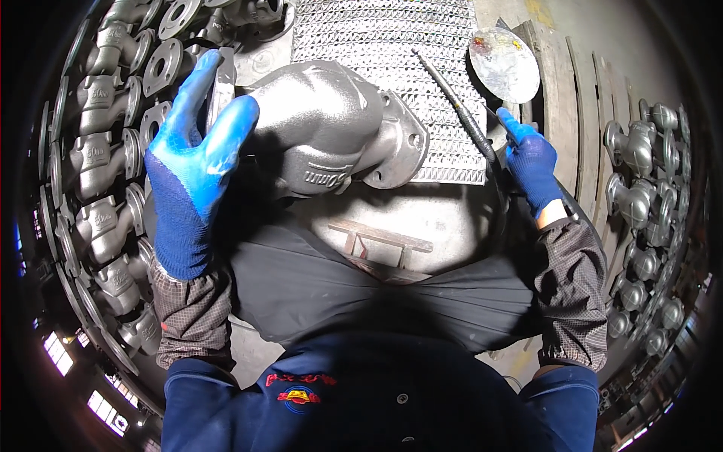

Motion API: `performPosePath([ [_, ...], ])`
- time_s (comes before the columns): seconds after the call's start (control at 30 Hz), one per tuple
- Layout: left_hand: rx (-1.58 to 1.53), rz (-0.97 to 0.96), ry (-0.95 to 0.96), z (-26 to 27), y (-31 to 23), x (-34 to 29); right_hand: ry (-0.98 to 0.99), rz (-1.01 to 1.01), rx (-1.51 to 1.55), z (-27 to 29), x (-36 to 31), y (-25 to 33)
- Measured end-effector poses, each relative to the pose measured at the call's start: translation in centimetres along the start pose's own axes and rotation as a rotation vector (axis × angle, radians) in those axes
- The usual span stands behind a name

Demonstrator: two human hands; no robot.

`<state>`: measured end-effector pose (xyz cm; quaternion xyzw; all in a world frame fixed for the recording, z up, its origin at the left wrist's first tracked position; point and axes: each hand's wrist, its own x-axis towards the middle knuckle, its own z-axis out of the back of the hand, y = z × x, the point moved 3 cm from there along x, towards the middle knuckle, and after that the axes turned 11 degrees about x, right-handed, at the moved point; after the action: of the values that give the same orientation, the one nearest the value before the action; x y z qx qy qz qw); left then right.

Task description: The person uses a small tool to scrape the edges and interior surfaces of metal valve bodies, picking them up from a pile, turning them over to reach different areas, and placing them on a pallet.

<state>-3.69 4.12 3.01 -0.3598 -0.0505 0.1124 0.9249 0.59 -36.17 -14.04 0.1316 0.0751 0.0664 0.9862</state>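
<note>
My left hand (194, 154), in a blue coated glove, is at the left flange (221, 90) of a grey cast-metal valve body (312, 113). Its thumb and fingers lie on either side of the flange edge, gripping it. The valve body lies on its side, its other flange (407, 143) turned to the right. My right hand (532, 160), gloved too, has its fingers curled in, with the forefinger toward a pale round disc (504, 66) smeared with colour. Whatever it holds is too small to make out. Left of it lies a slim dark rod-like tool (461, 109).
A ridged metal grating (384, 30) lies under the tool and beside the valve body. Rows of similar castings (98, 158) stand on the left, and more castings (640, 143) on the right. Wooden planks (587, 113) run along the right. A brown frame (380, 235) lies low before my lap.
</note>
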Motion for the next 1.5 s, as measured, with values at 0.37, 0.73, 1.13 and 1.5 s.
performPosePath([
  [0.37,-0.066,-0.063,-0.046,-0.3,-0.1,0.1,0.182,-0.239,-0.078,2.2,-0.2,-0.9],
  [0.73,0.016,-0.016,-0.047,-0.2,-0.4,0.3,-0.195,-0.449,0.325,1.7,0.8,-4.9],
  [1.13,0.036,-0.041,-0.059,-0.1,-0.2,0.4,-0.216,-0.405,0.242,1.3,1.7,-4.4],
  [1.5,0.022,-0.043,-0.068,-0.1,-0.2,0.4,-0.106,-0.522,0.668,1.9,2.5,-2.7],
])
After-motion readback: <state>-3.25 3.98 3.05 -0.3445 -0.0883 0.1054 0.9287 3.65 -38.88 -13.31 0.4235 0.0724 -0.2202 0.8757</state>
